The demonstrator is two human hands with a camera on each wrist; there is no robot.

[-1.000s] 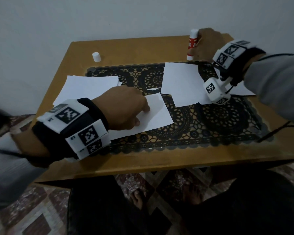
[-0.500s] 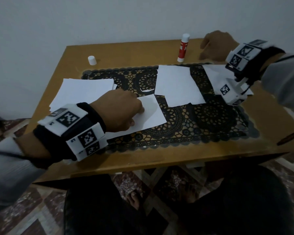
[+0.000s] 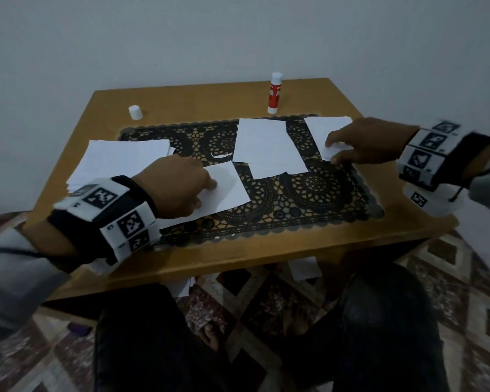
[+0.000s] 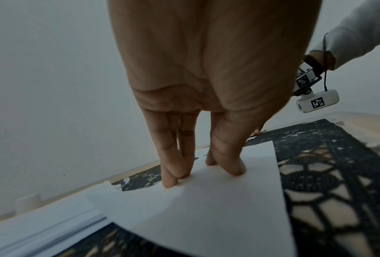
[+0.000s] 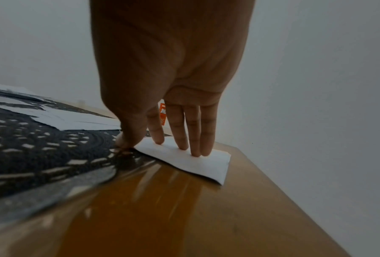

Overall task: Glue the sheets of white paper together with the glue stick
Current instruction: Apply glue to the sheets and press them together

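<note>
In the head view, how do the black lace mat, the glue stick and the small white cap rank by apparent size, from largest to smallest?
1. Black lace mat, by far the largest.
2. Glue stick, standing upright at the table's far edge.
3. White cap, the smallest.
Stick and cap stand about equally far away, so their order is safe.

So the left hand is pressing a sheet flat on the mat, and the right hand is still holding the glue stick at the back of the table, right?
Not quite. The left hand does press a sheet flat on the mat, but the right hand holds no glue stick: the head view shows the glue stick standing alone at the back of the table, while the right hand's fingers rest on another sheet.
</note>
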